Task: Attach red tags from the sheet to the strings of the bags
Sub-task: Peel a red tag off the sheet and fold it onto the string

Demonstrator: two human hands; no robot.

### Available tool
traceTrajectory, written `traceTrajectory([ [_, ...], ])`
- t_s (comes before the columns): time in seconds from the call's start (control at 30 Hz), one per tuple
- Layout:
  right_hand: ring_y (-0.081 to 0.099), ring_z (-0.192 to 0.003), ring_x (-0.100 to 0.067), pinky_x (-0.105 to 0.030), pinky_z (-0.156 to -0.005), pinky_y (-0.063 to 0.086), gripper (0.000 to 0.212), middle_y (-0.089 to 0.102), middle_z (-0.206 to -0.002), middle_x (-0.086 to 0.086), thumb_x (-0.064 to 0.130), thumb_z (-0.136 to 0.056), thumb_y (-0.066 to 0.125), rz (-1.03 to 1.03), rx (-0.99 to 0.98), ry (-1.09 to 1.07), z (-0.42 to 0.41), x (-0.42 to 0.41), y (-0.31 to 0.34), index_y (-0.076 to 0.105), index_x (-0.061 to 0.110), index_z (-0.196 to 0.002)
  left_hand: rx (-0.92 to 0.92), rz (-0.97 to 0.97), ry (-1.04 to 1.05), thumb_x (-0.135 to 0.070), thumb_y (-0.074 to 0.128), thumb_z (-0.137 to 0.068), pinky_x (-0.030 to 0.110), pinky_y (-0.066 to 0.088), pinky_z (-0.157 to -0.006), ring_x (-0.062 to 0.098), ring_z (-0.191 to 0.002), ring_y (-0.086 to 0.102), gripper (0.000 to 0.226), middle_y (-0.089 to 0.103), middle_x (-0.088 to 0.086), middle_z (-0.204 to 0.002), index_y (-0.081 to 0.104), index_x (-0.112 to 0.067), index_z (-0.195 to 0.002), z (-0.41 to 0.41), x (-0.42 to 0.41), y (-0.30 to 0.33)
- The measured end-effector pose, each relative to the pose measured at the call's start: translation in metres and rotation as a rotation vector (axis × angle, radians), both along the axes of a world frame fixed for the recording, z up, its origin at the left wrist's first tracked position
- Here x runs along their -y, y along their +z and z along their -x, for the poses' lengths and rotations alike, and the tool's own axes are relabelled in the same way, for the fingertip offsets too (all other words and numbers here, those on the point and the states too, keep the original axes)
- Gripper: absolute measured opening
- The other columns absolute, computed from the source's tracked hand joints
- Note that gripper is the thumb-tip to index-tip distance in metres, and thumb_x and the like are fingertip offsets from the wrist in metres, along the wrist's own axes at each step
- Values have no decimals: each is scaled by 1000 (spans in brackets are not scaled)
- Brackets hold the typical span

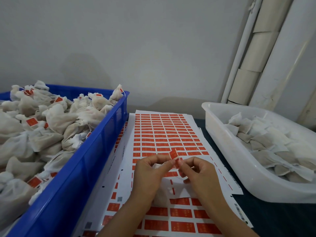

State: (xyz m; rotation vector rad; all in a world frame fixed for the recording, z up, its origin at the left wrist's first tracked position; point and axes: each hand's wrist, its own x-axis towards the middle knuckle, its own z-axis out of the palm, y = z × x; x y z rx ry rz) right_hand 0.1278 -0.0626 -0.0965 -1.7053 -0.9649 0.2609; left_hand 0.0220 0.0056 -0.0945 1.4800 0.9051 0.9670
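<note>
A white sheet (164, 134) covered with rows of red tags lies on the table between two bins. Above its middle, my left hand (150, 170) pinches the string of a small white bag (158, 165), which is mostly hidden behind the fingers. My right hand (198, 171) pinches a red tag (174, 154) that stands up folded over the string, right where the two hands meet.
A blue crate (95, 151) on the left is heaped with white bags, several bearing red tags. A translucent white tub (222, 151) on the right holds flat bags. More tag sheets lie beneath the top one. Cardboard tubes (256, 53) lean in the back right corner.
</note>
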Motion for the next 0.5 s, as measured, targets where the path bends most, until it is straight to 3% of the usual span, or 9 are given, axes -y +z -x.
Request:
traceTrajectory([
  [0.07,62,-65,-8,-9,-60,48,16,64,-74,8,30,-90,53,54,10,8,-3,1,1,62,24,-78,-8,-6,-13,-27,73,-76,9,31,-64,0,-85,58,3,68,-19,-83,71,-28,-76,0,1,0],
  [0.17,63,-68,-10,-21,-75,53,26,65,-81,4,35,-94,41,130,37,-10,-5,3,1,63,21,-88,-9,-5,-27,-23,73,-77,10,33,-66,2,-85,58,8,67,-18,-82,69,-28,-72,-1,3,1],
  [0.23,62,-72,-10,-23,-79,52,28,62,-80,9,41,-94,35,164,64,-22,-3,4,2,58,26,-85,-2,8,-40,-22,72,-78,14,38,-72,3,-85,57,10,66,-18,-80,68,-27,-71,-1,3,2],
  [0.33,63,-72,-9,-11,-64,49,20,62,-83,12,40,-93,36,96,-45,67,0,5,3,53,33,-85,-10,11,-65,-24,70,-79,23,44,-80,3,-86,58,7,67,-18,-80,68,-26,-73,1,1,3],
  [0.4,65,-74,-10,-9,-56,48,16,63,-90,11,38,-93,38,28,-164,125,0,5,7,54,33,-94,-8,2,-97,-25,69,-80,19,45,-74,0,-80,59,7,67,-18,-76,68,-26,-73,2,0,3],
  [0.5,65,-75,-12,-10,-55,48,20,65,-93,9,38,-94,38,1,-259,160,-3,6,11,57,31,-96,-7,-25,-145,-23,66,-82,13,41,-63,-10,-70,58,9,66,-20,-69,67,-26,-73,3,-1,4],
])
